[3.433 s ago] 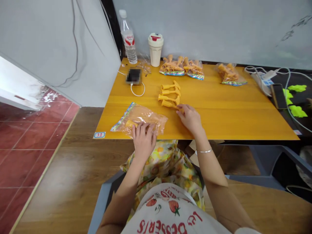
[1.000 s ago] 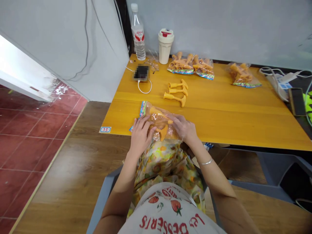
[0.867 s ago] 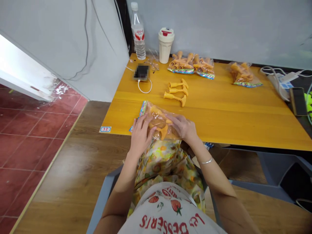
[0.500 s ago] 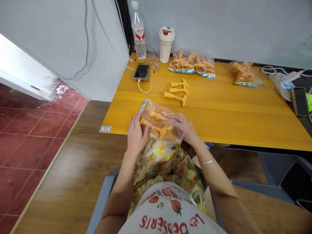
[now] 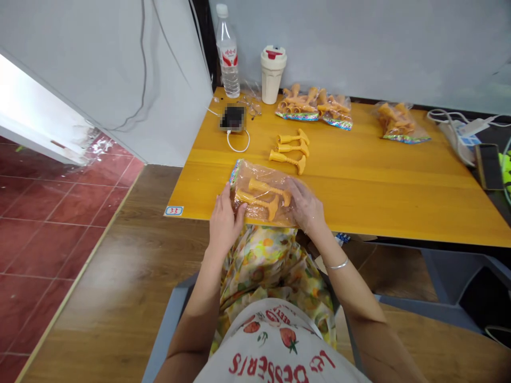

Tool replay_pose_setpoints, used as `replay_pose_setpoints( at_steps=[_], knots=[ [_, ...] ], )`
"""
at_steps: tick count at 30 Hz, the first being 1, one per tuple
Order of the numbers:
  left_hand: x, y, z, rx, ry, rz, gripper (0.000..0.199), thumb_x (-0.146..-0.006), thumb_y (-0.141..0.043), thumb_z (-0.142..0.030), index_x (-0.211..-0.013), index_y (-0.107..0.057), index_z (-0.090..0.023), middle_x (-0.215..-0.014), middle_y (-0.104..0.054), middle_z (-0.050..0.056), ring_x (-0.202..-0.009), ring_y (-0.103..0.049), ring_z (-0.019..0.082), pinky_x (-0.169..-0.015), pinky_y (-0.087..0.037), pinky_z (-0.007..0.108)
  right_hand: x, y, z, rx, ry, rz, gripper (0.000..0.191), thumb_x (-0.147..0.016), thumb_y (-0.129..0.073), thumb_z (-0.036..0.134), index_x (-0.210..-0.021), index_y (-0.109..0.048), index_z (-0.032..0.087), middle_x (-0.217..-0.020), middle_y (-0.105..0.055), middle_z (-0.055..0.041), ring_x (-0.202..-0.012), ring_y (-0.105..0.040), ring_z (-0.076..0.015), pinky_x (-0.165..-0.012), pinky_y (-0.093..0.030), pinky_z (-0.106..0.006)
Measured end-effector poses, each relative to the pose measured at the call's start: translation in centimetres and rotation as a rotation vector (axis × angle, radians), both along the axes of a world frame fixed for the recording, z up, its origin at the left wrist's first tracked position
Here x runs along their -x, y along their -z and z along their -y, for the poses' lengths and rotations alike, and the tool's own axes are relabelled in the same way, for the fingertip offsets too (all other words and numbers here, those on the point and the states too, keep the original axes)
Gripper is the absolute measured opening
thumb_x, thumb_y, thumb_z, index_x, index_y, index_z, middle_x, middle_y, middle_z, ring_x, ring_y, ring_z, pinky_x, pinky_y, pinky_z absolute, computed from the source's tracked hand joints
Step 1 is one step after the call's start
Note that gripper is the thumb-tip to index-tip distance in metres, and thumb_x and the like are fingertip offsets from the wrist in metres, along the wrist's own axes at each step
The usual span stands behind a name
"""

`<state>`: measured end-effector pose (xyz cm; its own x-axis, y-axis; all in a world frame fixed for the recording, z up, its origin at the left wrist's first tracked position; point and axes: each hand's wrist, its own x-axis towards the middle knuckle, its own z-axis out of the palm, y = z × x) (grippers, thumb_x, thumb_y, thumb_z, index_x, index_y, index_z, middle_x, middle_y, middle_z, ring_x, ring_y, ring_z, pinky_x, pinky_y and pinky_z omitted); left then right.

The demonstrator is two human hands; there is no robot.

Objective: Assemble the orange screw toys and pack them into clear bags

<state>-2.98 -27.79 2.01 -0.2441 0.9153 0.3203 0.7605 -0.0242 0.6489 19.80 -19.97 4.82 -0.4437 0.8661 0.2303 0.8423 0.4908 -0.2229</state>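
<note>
A clear plastic bag [image 5: 259, 173] with a colourful printed strip at its left end lies at the table's front edge. Inside it are two yellow-orange T-shaped plastic pieces, an upper one [image 5: 269, 189] and a lower one [image 5: 257, 201]. My left hand [image 5: 223, 218] grips the bag's left side, thumb on top. At the right end, my right hand [image 5: 306, 207] reaches into the bag's mouth, its fingers extended under the film and partly blurred by glare. Beyond the bag, three more T-shaped pieces [image 5: 289, 149] rest loose on the table.
Along the back of the wooden table [image 5: 379, 197] stand a water bottle [image 5: 228, 58] and a white cup [image 5: 272, 77]. Filled bags [image 5: 297, 103] lie beside them, another bag [image 5: 399, 121] farther right. A cabled device [image 5: 232, 117], power strip [image 5: 465, 135] and phone [image 5: 490, 166] are also there.
The bag has flattened and shifted slightly right and away from me. My right hand has slid right, off the pieces, which now show more plainly inside.
</note>
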Motion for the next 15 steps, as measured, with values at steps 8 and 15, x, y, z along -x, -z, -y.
replay_pose_setpoints(
  at_steps=[8,15],
  knots=[
    [0.0,0.1,-0.1,0.017,-0.004,-0.023,0.071,-0.098,-0.046,-0.050,-0.156,-0.026,-0.015,-0.152,-0.046,0.023,-0.139,-0.050,0.034,-0.111,-0.045,0.052,0.8,-0.9,-0.1,0.060,0.142,0.122,0.045,-0.101,-0.044,0.032,-0.144,-0.054,0.037,-0.124,-0.067,-0.0102,-0.090,-0.066,-0.0238,-0.064,-0.053,-0.030],
    [0.0,0.2,-0.1,0.032,-0.010,-0.031,0.071,-0.098,-0.047,-0.049,-0.156,-0.026,-0.013,-0.152,-0.047,0.022,-0.139,-0.049,0.035,-0.110,-0.045,0.052,1.3,-0.4,-0.4,-0.017,0.126,0.066,0.042,-0.100,-0.049,0.032,-0.141,-0.058,0.032,-0.107,-0.074,-0.0073,-0.087,-0.067,-0.0208,-0.069,-0.049,-0.027]
  ],
)
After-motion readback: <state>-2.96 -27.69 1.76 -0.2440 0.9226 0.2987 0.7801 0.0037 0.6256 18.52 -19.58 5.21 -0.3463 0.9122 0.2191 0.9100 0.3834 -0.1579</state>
